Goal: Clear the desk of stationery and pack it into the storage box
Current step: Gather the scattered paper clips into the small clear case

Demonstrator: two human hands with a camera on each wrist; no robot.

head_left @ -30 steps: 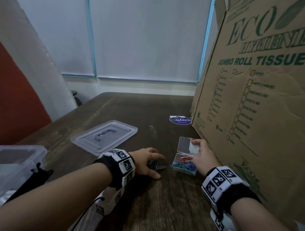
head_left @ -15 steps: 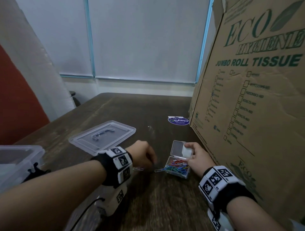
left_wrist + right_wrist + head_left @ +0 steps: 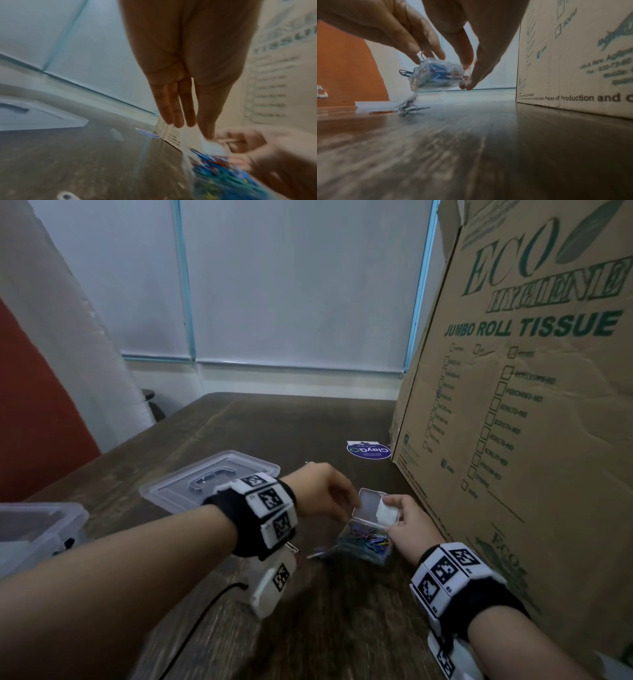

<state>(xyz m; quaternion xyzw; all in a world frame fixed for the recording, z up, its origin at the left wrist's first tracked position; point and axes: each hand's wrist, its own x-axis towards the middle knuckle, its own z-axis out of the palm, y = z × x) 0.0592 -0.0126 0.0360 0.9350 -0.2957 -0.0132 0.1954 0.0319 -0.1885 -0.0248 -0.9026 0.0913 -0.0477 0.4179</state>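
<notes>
The small clear paper-clip case (image 3: 368, 537), full of coloured clips, sits low and right of centre in the head view, lifted and tilted off the dark desk (image 3: 308, 628), its hinged lid (image 3: 371, 506) standing open. The right hand (image 3: 409, 525) pinches the case by its far side, thumb and fingers curled round it; the right wrist view shows the fingertips (image 3: 467, 63) clamped on the clear shell. The left hand (image 3: 320, 491) reaches over the lid with fingers mostly straight and pressed together, one tip at the lid edge; whether it carries a clip I cannot tell. A few loose clips (image 3: 320, 553) lie on the desk just under the tilted case, so it seems likely some can spill. To do this step well, I would level the case first, gather the strays into it, press the lid until it snaps, and only then carry it to the clear storage box (image 3: 37, 529) at the left edge, whose lid (image 3: 209, 481) lies beside it, left of centre. The big cardboard carton (image 3: 520, 412) filling the right side reads "ECO HYGIENE" and "JUMBO ROLL TISSUE"; a round blue sticker (image 3: 368, 450) on the desk at its foot reads "ClayGo", upside down.
</notes>
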